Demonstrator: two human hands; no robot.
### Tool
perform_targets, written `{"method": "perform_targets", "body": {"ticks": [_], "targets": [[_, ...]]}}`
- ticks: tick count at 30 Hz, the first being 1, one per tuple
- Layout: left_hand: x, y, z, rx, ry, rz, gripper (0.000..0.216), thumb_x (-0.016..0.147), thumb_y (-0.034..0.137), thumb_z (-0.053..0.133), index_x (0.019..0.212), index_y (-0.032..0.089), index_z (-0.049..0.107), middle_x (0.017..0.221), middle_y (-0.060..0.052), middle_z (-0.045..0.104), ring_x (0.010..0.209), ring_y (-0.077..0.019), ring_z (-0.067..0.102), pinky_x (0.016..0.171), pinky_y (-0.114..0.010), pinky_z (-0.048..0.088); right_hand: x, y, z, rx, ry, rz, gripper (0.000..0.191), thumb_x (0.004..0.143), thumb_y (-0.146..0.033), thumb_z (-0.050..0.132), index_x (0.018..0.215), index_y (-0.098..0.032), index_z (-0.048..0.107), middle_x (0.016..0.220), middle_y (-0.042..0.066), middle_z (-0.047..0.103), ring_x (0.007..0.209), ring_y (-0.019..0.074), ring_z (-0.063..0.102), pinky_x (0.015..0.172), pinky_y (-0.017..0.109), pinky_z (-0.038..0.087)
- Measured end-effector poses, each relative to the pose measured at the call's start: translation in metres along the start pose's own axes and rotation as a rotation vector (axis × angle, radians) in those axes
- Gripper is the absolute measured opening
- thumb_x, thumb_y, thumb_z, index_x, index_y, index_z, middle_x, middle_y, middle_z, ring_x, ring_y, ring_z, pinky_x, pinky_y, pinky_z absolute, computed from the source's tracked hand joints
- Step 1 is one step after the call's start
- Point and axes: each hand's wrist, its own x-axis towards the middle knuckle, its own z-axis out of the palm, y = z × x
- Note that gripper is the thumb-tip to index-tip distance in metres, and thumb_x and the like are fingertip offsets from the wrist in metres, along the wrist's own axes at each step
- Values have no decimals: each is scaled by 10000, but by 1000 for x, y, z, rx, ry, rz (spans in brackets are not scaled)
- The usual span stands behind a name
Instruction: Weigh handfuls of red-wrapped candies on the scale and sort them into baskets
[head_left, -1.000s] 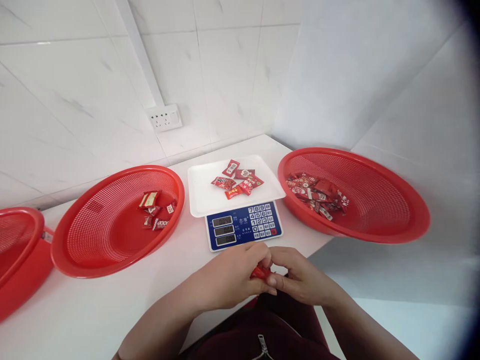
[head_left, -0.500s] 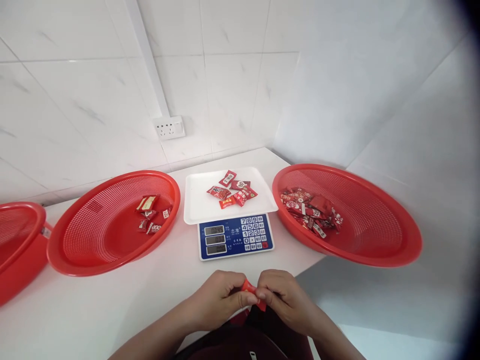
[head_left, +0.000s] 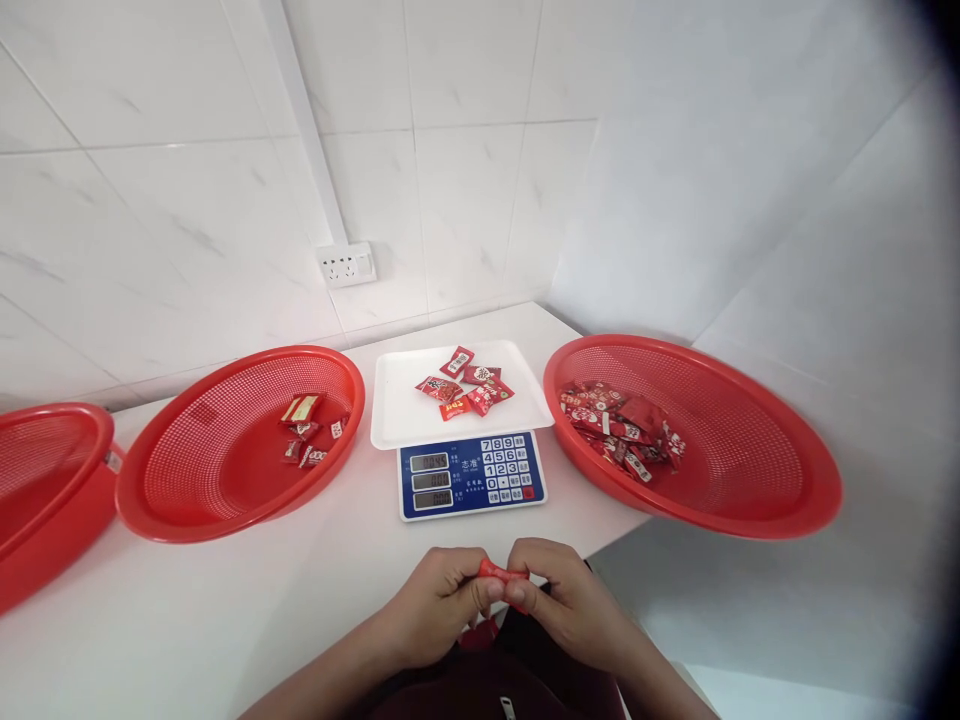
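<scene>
A small red candy packet [head_left: 504, 574] is stretched between my two hands in front of the table edge. My left hand [head_left: 439, 605] pinches its left end between thumb and forefinger. At the other end, the thumb and fingers of my right hand [head_left: 562, 600] are closed on it. Most of the packet is hidden by my fingers. Just beyond my hands stands a blue digital scale [head_left: 474, 478] with number keys and lit displays. Several red wrapped candies [head_left: 469, 383] lie grouped on its white tray [head_left: 390, 400].
Right of the scale, a red mesh basket [head_left: 765, 520] holds a heap of red packets [head_left: 622, 425] and overhangs the white table [head_left: 322, 590]. Another red basket [head_left: 187, 530] on the left has several packets inside. A third basket [head_left: 67, 550] is cut off at the left edge.
Both hands still grip the candy packet, which now lies more level between them. The right hand's fingers have shifted slightly. My head view has tilted a little; the candies on the tray stay put.
</scene>
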Motion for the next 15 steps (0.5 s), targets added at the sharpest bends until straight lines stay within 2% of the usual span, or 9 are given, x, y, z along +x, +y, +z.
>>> {"method": "perform_targets", "body": {"ticks": [5,10,15], "targets": [[-8,-1,0,-51,-28,16,425,813,558,464,669,162,518,570,22,503,519,-92,456,519,-216,366,-2,-8,4,11,13,-18,465,892,-516,375,588,-187,497,557,-19,516,542,102,451,535,221,344],[-20,-10,4,-95,-44,43,442,832,576,414,690,164,488,566,18,509,520,-95,467,514,-216,366,-10,-17,12,4,24,19,441,893,-483,395,582,-187,494,555,-16,528,539,104,457,539,222,349],[-27,-15,6,-71,-72,35,465,852,573,373,695,157,510,608,7,531,544,-94,473,545,-218,387,-18,-15,18,33,4,64,414,882,-471,427,601,-181,518,574,-14,547,551,103,471,551,218,361]]}}
